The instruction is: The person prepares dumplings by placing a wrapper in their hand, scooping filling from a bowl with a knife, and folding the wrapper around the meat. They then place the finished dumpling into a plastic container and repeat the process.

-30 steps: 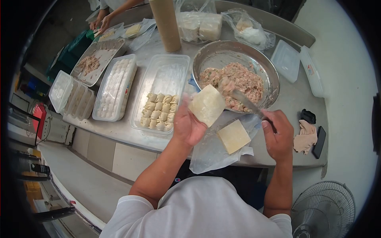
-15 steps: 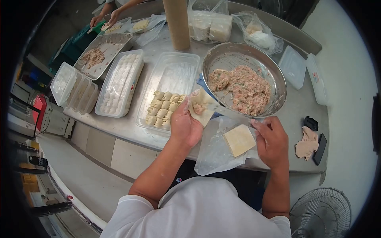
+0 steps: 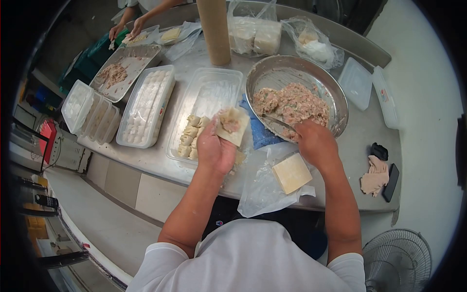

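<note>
My left hand [image 3: 214, 150] holds a square dough wrapper [image 3: 240, 127] with a dab of meat filling [image 3: 229, 124] on it. At the near rim of the round metal bowl [image 3: 343, 108], my right hand [image 3: 314, 141] is closed on a thin metal spatula [image 3: 278, 121], whose far end touches the meat mixture [image 3: 304, 102]. A stack of square wrappers [image 3: 292, 173] lies on a plastic sheet [image 3: 253, 194] below the bowl. Folded dumplings [image 3: 187, 138] sit in a clear plastic tray [image 3: 214, 80], partly hidden by my left hand. A blue cloth [image 3: 262, 135] is beside the bowl.
Left of the tray are a container of white pieces [image 3: 146, 107], stacked small containers [image 3: 92, 112] and a metal tray [image 3: 151, 52]. A cardboard tube [image 3: 214, 34] stands behind. Another person's hands [image 3: 137, 27] work at far left. A phone [image 3: 390, 183] lies at right.
My right hand has moved up and left to the bowl, and the spatula now shows in it. My left hand, with the wrapper, has shifted left over the dumplings.
</note>
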### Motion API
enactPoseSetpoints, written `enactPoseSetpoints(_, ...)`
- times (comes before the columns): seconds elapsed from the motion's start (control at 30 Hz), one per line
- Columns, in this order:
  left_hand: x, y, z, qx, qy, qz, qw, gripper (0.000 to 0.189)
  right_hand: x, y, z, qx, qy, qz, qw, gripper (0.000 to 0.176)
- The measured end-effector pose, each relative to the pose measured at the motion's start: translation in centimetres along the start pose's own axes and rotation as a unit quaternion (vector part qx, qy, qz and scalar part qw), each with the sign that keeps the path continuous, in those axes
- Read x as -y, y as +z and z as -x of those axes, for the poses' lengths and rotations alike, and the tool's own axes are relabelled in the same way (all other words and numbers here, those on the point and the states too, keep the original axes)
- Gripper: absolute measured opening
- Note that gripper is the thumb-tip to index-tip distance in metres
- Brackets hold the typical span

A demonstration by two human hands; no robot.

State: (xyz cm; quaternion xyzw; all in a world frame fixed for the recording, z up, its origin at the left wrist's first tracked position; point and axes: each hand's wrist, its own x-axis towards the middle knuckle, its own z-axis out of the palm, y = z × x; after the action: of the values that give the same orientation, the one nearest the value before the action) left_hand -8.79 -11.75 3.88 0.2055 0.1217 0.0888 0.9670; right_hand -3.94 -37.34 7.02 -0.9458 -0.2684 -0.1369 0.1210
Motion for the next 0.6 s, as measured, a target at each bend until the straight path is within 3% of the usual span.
enactPoseSetpoints(0.1, 0.1, -0.6, 0.3, -0.007, -0.018, -0.004, 1.0, 0.042, -0.8, -0.5, 1.2, -0.03, -0.038, -0.093, 0.994, 0.02)
enactPoseSetpoints(0.17, 0.2, -0.3, 0.5, -0.009, -0.019, -0.011, 1.0, 0.042, -0.5, -3.1, 2.2, -0.014, -0.001, -0.224, 0.975, 0.021)
enactPoseSetpoints(0.23, 0.5, 0.4, 0.5, -0.005, -0.021, -0.02, 1.0, 0.042, 0.4, -4.1, 3.5, -0.026, -0.004, -0.232, 0.972, 0.023)
enactPoseSetpoints(0.3, 1.0, 1.0, 0.8, 0.065, -0.069, 0.001, 0.995, 0.039, 1.5, -4.2, 4.5, -0.039, -0.004, -0.239, 0.97, 0.025)
enactPoseSetpoints(0.4, 2.0, 1.8, 1.3, 0.066, -0.12, 0.031, 0.99, 0.04, 3.0, -2.7, 5.2, -0.107, -0.022, -0.205, 0.973, 0.025)
enactPoseSetpoints(0.53, 2.3, 2.0, 1.4, 0.034, -0.082, -0.016, 0.996, 0.043, 3.0, -1.1, 6.0, -0.07, -0.034, -0.186, 0.98, 0.028)
enactPoseSetpoints(0.6, 1.6, 2.0, 2.3, 0.153, -0.11, 0.096, 0.977, 0.043, 3.2, -2.1, 6.0, -0.067, -0.033, -0.19, 0.979, 0.029)
